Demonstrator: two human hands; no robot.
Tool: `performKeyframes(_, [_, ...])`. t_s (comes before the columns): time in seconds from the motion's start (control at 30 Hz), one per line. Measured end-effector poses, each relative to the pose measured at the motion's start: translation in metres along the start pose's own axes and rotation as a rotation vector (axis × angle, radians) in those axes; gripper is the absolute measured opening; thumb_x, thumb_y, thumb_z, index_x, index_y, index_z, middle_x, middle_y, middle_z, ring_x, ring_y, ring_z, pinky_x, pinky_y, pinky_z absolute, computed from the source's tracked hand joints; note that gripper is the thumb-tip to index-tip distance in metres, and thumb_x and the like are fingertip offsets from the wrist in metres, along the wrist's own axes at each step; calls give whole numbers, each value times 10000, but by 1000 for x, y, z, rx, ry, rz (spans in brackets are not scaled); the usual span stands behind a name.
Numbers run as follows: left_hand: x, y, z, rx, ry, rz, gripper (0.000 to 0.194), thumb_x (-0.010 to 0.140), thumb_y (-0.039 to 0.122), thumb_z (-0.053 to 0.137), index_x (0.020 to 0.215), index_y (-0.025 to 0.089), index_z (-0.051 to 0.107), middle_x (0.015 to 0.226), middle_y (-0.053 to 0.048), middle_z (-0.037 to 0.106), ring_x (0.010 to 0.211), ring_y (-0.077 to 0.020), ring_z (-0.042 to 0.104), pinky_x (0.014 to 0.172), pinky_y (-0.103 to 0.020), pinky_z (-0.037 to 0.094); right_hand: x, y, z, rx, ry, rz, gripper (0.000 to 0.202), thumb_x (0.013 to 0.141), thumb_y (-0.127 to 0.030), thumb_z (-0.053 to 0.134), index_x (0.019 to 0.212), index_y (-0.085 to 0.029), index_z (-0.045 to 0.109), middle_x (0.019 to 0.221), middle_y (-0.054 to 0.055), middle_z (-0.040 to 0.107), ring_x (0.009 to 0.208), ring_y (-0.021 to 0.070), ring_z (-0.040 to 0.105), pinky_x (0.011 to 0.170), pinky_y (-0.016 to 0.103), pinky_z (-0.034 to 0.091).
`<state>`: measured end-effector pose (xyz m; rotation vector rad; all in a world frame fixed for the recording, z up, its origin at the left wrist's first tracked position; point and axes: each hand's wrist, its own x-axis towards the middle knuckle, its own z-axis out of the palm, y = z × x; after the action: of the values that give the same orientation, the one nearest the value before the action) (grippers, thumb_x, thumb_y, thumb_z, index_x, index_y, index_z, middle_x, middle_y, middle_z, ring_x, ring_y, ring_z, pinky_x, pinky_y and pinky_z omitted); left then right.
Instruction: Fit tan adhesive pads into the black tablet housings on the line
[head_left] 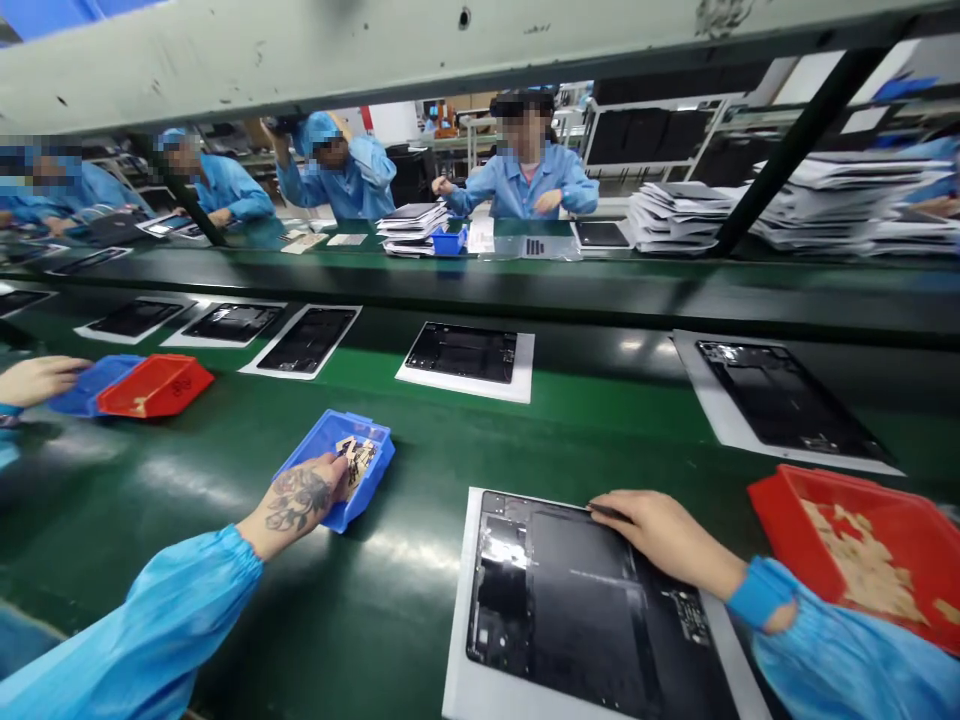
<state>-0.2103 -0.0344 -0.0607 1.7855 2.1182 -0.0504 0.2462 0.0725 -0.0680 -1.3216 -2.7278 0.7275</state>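
My left hand [304,500], tattooed on its back, reaches into a blue bin [379,465] of small pale and dark pieces [356,460]. Its fingers look drawn together among the pieces, and whatever they grip is hidden. In front of me, a black tablet-like panel [577,590] with exposed inner parts lies on a white sheet [459,610]. At the far edge of that panel rests my right hand [652,530]. It is closed on a thin dark tool [609,511], whose exact kind I cannot make out.
A red bin [780,500] with pale scraps stands at right. Another person's hand [41,380] touches a second blue bin [90,380] beside a red one [161,385]. More panels [465,350] on sheets line the green belt beyond. Co-workers [525,180] sit across; a beam [375,60] crosses above.
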Motion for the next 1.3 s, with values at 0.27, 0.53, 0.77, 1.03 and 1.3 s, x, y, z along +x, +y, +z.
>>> performKeyframes(0.27, [12,-12,3,7,-9,-26,134,816,296,460,762,194,528,853,-35,576,769,-183,555,697,-277,391,-16,-5,19,-103,244,40,308,918,-277,379,1003,-268,676,1197,44,565,828,198,672,697,336,564])
performKeyframes(0.53, [20,-16,2,-79,17,-38,154,795,324,463,792,195,547,805,-34,611,776,-202,590,711,-288,425,-32,2,20,23,423,24,291,954,-391,390,1074,-278,631,1204,46,564,987,215,637,787,336,562])
performKeyframes(0.77, [19,-17,8,-85,28,-83,105,755,271,500,825,201,535,811,-28,620,767,-213,592,664,-287,400,-40,7,28,135,475,21,268,960,-411,402,1023,-282,628,1154,41,587,1012,210,619,840,337,539])
performKeyframes(1.03, [11,-13,-10,-160,99,-74,121,768,292,475,796,197,545,749,-14,591,709,-198,565,636,-280,399,-43,11,30,192,533,-6,233,946,-423,439,1005,-291,622,1133,32,598,1036,233,597,887,386,507])
performKeyframes(1.3, [-6,-2,-52,-287,250,-93,249,760,365,523,933,194,573,773,0,582,714,-174,561,644,-267,440,-48,11,26,192,564,-39,222,938,-407,466,999,-274,632,1098,32,613,989,218,606,856,349,494])
